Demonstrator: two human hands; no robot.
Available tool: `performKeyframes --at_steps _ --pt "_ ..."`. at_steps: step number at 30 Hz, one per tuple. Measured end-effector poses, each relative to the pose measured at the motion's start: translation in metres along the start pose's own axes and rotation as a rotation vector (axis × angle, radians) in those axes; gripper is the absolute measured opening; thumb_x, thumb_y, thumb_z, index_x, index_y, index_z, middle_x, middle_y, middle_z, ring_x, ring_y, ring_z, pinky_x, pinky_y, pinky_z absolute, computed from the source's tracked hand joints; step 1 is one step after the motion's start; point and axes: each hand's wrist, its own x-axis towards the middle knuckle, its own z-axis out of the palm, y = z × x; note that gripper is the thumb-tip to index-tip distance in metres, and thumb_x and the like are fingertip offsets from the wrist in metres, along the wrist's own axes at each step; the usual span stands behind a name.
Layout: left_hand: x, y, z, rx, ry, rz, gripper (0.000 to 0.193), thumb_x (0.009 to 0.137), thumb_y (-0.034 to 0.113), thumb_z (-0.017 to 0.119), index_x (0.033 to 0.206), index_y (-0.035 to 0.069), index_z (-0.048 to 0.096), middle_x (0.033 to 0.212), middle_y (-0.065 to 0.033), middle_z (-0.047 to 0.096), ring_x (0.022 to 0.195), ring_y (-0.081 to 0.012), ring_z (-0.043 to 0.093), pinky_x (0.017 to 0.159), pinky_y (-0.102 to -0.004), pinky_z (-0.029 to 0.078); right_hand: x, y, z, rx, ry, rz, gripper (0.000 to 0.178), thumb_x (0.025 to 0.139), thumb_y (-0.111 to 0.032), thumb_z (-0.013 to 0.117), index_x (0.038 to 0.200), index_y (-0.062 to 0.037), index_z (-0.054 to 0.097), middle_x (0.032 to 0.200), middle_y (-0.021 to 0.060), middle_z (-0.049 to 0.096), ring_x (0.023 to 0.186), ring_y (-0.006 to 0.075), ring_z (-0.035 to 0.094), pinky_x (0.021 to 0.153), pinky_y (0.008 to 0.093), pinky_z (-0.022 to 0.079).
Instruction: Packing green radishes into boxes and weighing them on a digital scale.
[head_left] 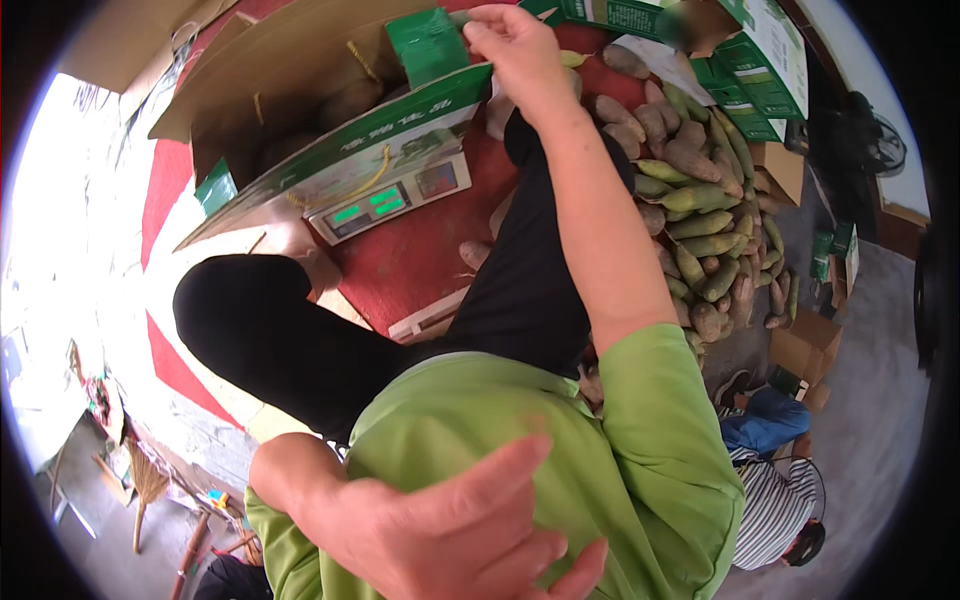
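My right hand (520, 50) reaches to the far side, thumb and fingers closed on the edge of a green flap (430, 48) of a cardboard box. The box (400, 130) is open at the top, with a green printed side and yellow rope handles. Brownish, dimly seen contents lie in its shadowed inside. Beneath it a digital scale (385, 205) shows lit green displays. My left hand (450, 520) is raised in front of my green shirt, fingers apart and partly bent, holding nothing. Its index finger is a little blurred.
To the right lies a big pile of brownish sweet potatoes (690, 155) and long green radishes (705, 222). Green printed boxes (765, 65) stand beyond it. A person in a striped top (775, 510) sits at the lower right. A straw broom (147, 480) is at the lower left.
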Motion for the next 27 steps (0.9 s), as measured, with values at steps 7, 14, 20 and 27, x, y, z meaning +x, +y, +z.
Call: performKeyframes --at_steps 7,14,20,27 --pt "-0.010 0.001 -0.006 -0.023 0.136 0.141 0.024 0.074 0.013 0.064 0.097 0.012 0.070 0.051 0.0031 0.041 0.052 -0.0172 0.058 0.081 -0.0456 0.056 -0.006 -0.004 0.005 0.050 0.023 0.021 0.033 0.081 -0.023 0.068 0.103 0.0015 0.065 0.089 0.0119 0.069 0.082 0.0195 0.066 0.076 0.0309 0.051" --pt "-0.003 0.003 0.006 -0.191 0.132 0.061 0.034 0.079 0.007 0.059 0.111 0.009 0.066 0.059 0.0028 0.043 0.055 -0.0173 0.054 0.073 -0.0409 0.056 -0.001 0.011 -0.010 0.108 -0.007 0.033 0.029 0.084 -0.018 0.066 0.107 0.0007 0.064 0.092 0.0083 0.068 0.083 0.0155 0.064 0.075 0.0279 0.051" --pt "-0.015 -0.006 0.012 -0.122 -0.009 0.031 0.020 0.075 0.018 0.069 0.092 0.009 0.064 0.061 0.0020 0.048 0.060 -0.0191 0.059 0.074 -0.0427 0.055 -0.001 -0.014 -0.008 -0.025 -0.020 0.072 0.028 0.087 -0.015 0.064 0.109 0.0027 0.062 0.092 0.0095 0.066 0.084 0.0157 0.062 0.075 0.0282 0.050" --pt "-0.078 -0.043 -0.011 0.245 -0.010 -0.555 0.019 0.067 0.021 0.077 0.069 0.007 0.064 0.065 -0.0035 0.057 0.061 -0.0216 0.061 0.075 -0.0383 0.055 0.000 -0.008 -0.007 0.057 -0.029 0.068 0.027 0.088 -0.015 0.064 0.110 0.0001 0.063 0.094 0.0068 0.066 0.084 0.0138 0.062 0.074 0.0269 0.049"
